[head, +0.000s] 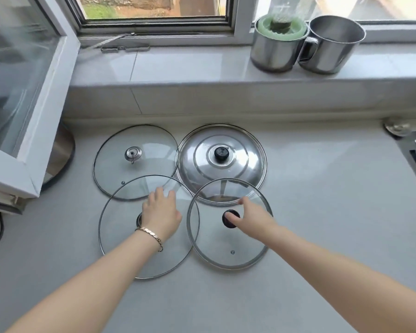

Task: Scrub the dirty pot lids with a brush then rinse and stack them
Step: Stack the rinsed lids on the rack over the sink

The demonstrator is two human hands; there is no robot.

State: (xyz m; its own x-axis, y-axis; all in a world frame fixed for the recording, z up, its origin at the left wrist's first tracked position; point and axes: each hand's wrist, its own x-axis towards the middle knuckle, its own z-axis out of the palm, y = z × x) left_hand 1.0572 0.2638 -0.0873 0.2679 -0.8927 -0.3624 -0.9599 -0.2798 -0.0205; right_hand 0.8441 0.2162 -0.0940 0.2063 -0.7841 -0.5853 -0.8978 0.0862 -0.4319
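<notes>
1. L hand (pixel 161 212), nearest w/ R: fingers loose, spread over knob of front-L glass lid (pixel 123 236), not closed on it.
2. R hand (pixel 252 217): wide, thumb on black knob of front-R glass lid (pixel 226 251). Prob. reaching for knobs, since flat lids give no other hold.
3. Lids lie dome-up on bench (pixel 322 212), front pair overlapping rear glass lid (pixel 149 150) and steel lid (pixel 245 162). No brush in view.

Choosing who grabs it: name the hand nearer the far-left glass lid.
Left. Left hand sits just short of the far-left glass lid; right hand is farther, over the black-knobbed glass lid.
</notes>
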